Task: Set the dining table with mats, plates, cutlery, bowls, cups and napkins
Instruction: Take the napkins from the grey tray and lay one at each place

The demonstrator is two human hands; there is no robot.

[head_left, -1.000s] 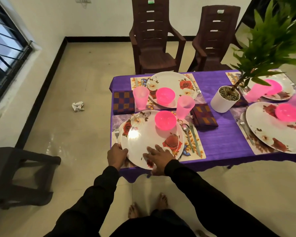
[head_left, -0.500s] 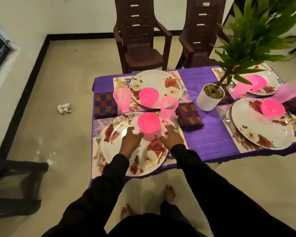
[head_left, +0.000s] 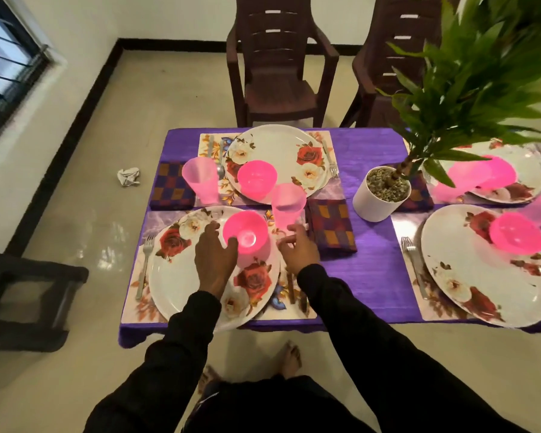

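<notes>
A person in dark sleeves stands at the near edge of a worktop (head_left: pixel 372 260) covered in purple cloth, both arms reaching over the nearest place setting. The left hand (head_left: pixel 214 260) lies over a white floral plate (head_left: pixel 175 276), its fingers (head_left: pixel 211 232) straight and slightly spread, with the thumb touching the near left side of a pink bowl (head_left: pixel 247 234) that sits on the far part of that plate. The right hand (head_left: pixel 299 253) hovers just right of the bowl, its fingers (head_left: pixel 294 229) loosely curved and apart, holding nothing; whether they touch the bowl's rim cannot be told. A translucent pink cup (head_left: pixel 288 204) stands just beyond the right hand, and a checked folded napkin (head_left: pixel 331 226) lies to its right. The plate rests on a floral mat (head_left: pixel 291 310), with a fork (head_left: pixel 144 267) on the mat at the plate's left. Across the worktop a second setting has a floral plate (head_left: pixel 281 151) carrying a pink bowl (head_left: pixel 256 179), a pink cup (head_left: pixel 200 179) to its left and another checked napkin (head_left: pixel 169 189) beside that. A white pot (head_left: pixel 378 198) holding a green leafy plant (head_left: pixel 481 73) stands in the middle. To the right are two more plates with pink bowls, the nearer plate (head_left: pixel 481 270) flanked by a fork (head_left: pixel 413 264). Two brown chairs (head_left: pixel 278 64) stand behind the worktop, and a crumpled paper (head_left: pixel 128 176) lies on the floor.
</notes>
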